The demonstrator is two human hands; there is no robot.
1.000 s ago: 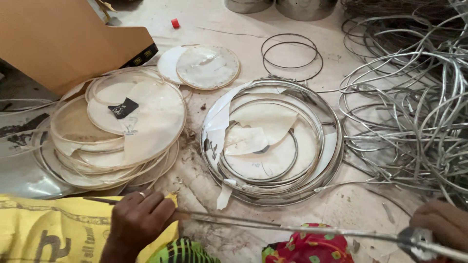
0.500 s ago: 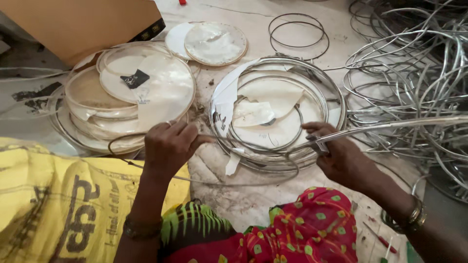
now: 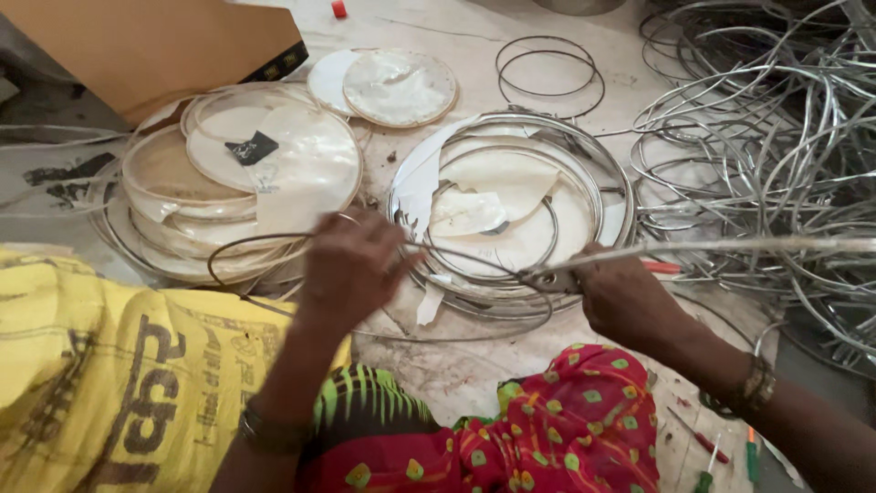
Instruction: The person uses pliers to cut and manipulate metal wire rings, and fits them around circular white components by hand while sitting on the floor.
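Head view. Item: thin wire hoop (image 3: 365, 292), low over the floor (image 3: 474, 374), spanning between both hands, long axis left to right. Left hand (image 3: 351, 265) closed on the hoop's upper middle arc. Right hand (image 3: 625, 297) closed around pliers (image 3: 557, 278), whose tip meets the hoop's right end. Stack of metal rings (image 3: 511, 210) just beyond; wire tangle (image 3: 776, 164) to the right.

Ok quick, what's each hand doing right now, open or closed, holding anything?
Left hand: closed on a thin wire ring.
Right hand: closed on pliers that grip the wire.
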